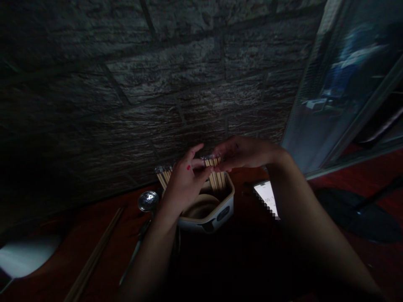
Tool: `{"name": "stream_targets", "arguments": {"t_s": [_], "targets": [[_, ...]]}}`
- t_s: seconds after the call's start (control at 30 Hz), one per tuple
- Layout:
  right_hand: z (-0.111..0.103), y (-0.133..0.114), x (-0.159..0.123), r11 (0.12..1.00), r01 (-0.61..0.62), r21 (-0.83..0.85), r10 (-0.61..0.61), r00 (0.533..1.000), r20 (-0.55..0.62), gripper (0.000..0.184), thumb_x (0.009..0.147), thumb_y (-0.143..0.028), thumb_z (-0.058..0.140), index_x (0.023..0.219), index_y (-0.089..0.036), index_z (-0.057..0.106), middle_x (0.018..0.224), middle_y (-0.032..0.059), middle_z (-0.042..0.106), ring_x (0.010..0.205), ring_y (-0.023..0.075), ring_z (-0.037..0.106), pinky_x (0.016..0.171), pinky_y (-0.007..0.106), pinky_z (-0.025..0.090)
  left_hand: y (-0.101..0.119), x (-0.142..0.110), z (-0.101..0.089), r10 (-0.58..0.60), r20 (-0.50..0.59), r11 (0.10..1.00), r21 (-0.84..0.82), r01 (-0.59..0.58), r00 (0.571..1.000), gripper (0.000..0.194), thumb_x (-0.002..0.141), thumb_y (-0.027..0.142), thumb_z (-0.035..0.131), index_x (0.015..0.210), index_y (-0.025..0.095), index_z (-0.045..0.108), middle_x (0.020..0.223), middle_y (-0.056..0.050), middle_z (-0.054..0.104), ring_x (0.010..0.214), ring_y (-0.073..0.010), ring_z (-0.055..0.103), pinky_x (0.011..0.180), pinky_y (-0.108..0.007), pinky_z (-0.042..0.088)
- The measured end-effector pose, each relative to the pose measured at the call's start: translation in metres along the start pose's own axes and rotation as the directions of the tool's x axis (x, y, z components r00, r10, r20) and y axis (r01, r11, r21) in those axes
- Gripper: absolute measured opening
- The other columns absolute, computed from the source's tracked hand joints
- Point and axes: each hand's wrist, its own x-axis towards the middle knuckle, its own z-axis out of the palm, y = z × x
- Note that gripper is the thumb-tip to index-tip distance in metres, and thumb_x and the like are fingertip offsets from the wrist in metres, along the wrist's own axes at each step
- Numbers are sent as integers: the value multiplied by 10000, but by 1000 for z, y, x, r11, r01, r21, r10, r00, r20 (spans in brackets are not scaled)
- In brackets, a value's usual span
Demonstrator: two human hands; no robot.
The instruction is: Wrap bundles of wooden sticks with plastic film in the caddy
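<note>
Right hand (242, 153) and left hand (185, 180) pinch shut on a chopstick bundle (215, 172), upright w/ tips at 12 o'clock, above the holder (217, 212).

The left hand (184, 180) hides the middle of the chopstick bundle (215, 174) and part of the holder (210, 209). The lit phone (266, 197) near the tabletop's far edge is half covered by the right forearm, its screen blurred. A pale object (25, 256) is cut off by the left picture edge.
</note>
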Motion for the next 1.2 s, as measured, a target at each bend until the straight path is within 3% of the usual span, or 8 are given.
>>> {"name": "stream_targets", "arguments": {"t_s": [0.2,0.53,0.73,1.2], "targets": [[2,-6,-2,999,-33,-10,32,999,-24,281,735,-415,722,869,-176,658,722,-10,630,673,114,558,625,236,414,-2,0,0,-16,9,1000,-25,16,1000,579,822,249,672,1356,181,460,882,-63,733,823,-223,728,763,-382,598],[0,-3,-1,995,-34,-99,27,997,-72,243,720,-374,719,838,-169,662,706,-7,627,659,131,556,592,243,390,2,-2,-3,-64,15,992,-106,65,998,564,799,219,700,1322,182,494,863,-46,727,748,-188,734,704,-329,627],[0,-4,-1,993,-37,-115,29,997,-75,207,729,-350,706,821,-169,666,700,-4,638,657,135,566,582,238,399,4,-2,-3,-80,27,986,-143,83,996,561,797,208,701,1319,177,497,904,-64,732,781,-204,739,737,-357,634],[1,-6,-5,993,-90,74,93,995,-38,257,687,-301,742,907,-191,668,762,2,685,698,135,616,643,241,483,0,0,-5,-114,45,980,-157,120,992,513,788,202,706,1272,199,535,882,-52,744,762,-215,743,722,-380,636]]}}
